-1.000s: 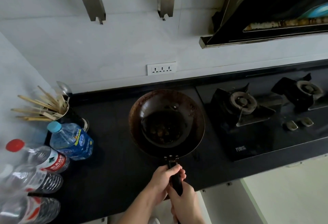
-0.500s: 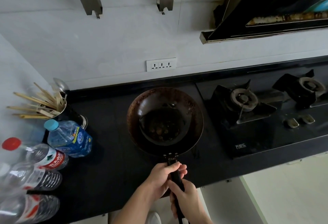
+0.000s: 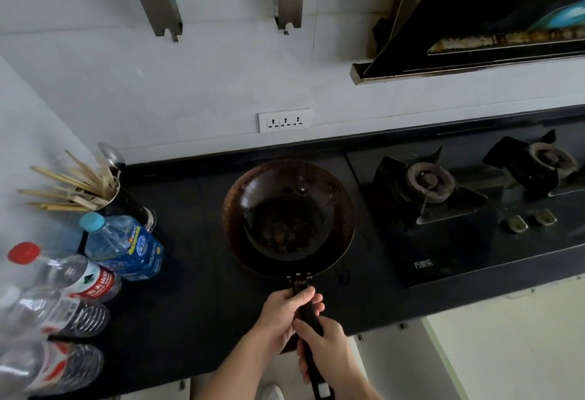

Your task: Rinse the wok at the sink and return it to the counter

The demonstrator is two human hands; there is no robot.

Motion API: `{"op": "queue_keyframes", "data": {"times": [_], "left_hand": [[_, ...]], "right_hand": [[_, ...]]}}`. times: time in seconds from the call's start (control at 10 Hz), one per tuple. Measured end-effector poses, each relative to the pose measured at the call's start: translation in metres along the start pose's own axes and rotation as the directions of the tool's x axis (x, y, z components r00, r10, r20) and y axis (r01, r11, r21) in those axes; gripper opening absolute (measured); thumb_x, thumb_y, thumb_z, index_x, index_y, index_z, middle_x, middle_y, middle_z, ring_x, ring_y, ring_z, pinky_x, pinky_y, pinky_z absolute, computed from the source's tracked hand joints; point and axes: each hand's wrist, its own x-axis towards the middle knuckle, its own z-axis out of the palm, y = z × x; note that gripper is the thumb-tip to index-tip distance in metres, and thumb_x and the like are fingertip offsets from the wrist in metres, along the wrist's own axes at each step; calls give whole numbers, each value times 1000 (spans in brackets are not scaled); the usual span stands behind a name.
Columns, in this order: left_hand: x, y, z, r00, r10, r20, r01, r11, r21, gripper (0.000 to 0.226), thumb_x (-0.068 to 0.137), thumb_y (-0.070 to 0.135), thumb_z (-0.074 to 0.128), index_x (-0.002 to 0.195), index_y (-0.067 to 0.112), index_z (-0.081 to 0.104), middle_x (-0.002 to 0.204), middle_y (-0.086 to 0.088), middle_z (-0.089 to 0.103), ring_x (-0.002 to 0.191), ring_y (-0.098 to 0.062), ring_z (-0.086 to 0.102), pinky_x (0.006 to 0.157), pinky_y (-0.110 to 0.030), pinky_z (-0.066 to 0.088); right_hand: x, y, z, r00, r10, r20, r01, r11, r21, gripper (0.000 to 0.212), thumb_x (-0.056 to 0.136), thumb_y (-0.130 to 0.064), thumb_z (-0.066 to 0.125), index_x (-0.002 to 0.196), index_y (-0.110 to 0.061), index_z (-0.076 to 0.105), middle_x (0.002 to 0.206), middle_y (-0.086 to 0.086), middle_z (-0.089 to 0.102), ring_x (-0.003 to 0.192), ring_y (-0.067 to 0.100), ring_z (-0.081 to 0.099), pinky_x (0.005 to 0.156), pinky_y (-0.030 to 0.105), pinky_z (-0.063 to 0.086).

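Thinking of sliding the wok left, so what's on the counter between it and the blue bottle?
Nothing: the head view shows only bare black counter between the wok and the blue bottle.

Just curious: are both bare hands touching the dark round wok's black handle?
Touching. Head view: left hand and right hand both grip the black wok handle.

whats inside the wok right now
Brownish burnt-looking bits lie scattered across the dark bottom of the wok, with a rusty-brown band round its inner wall. Whether any water or oil sits there cannot be told. The counter under it is covered.
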Motion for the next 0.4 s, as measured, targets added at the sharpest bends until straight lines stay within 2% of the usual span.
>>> {"op": "queue_keyframes", "data": {"times": [0.1,0.2,0.3,0.4], "left_hand": [[-4,2,2,1000,1,-29,0,1000,30,20,91,15,69,105,1,71,104,-16,77,95,-26,75,81,-34,59],[-8,2,4,998,29,-58,-22,993,117,24,87,23,72,103,4,72,99,-14,78,91,-24,76,86,-38,59],[-12,6,3,970,185,-158,-59,809,585,38,82,50,70,97,16,70,91,-1,75,84,-12,72,77,-27,55],[-22,7,-3,841,519,-151,-103,428,898,50,84,65,59,109,22,63,96,9,72,83,0,66,69,-15,49]], "right_hand": [[3,-1,-1,1000,-1,-1,1,1000,-18,24,91,-26,63,87,-3,68,63,5,68,52,20,63,57,35,54],[4,2,-2,1000,-3,-2,3,1000,-29,24,91,-28,64,86,-5,69,63,5,70,55,21,65,65,44,60],[5,1,-5,999,-23,-32,19,993,-115,28,87,-39,67,86,-11,68,71,4,74,66,19,72,72,41,61],[4,-6,-17,984,-126,-127,85,954,-287,23,86,-44,68,90,-23,60,84,-7,68,82,9,67,70,18,52]]}}
